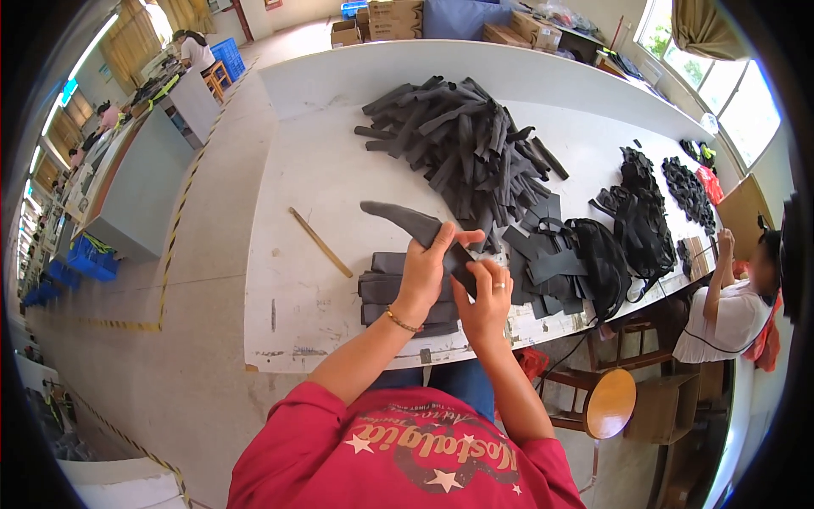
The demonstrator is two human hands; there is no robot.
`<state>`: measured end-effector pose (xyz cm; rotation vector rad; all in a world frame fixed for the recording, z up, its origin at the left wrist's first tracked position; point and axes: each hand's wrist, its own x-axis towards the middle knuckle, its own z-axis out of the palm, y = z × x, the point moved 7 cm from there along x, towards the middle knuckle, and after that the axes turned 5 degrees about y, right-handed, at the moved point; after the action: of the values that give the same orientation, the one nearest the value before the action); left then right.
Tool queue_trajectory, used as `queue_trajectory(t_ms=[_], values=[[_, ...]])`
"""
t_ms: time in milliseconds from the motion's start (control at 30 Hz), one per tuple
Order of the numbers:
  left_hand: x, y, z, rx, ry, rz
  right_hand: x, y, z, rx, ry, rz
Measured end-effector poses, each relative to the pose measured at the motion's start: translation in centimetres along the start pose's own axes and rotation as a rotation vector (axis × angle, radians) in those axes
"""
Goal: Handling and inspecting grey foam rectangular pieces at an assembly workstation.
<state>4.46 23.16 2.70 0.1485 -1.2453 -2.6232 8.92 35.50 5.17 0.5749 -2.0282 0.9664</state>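
Note:
Both my hands hold one dark grey fabric strip (405, 219) above the near part of the white table (305, 170). My left hand (426, 270) grips it near the middle, thumb on top, and its rounded free end sticks out to the upper left. At its other end, the fingers of my right hand (487, 297) pinch the strip. Below my left hand lies a stack of flat dark grey fabric pieces (381, 288), partly hidden by my hands. Beyond them spreads a large heap of similar rolled strips (458, 127).
A thin wooden stick (320, 243) lies to the left. Flat dark pieces (555, 265) and black bags (598, 263) are on the right, near another person (721, 314). A low white board (356, 72) rims the table's far side. A wooden stool (610, 403) stands at lower right.

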Motion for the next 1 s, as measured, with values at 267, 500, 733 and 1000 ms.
queue_trajectory(t_ms=[267,500,733,1000], values=[[-1.5,-0.5,1.3,-0.028,-0.056,-0.065,1.6,-1.2,0.5,0.079,-0.087,-0.119],[-2.6,-2.3,1.4,-0.102,-0.003,-0.141,-0.2,0.5,-0.1,0.151,-0.188,-0.067],[-1.8,-1.4,-0.2,-0.031,0.047,-0.103,-0.7,0.5,-0.3,0.175,-0.339,0.085],[-0.7,2.2,0.0,-0.060,0.079,-0.050,-1.4,0.6,-2.1,0.251,-0.342,0.121]])
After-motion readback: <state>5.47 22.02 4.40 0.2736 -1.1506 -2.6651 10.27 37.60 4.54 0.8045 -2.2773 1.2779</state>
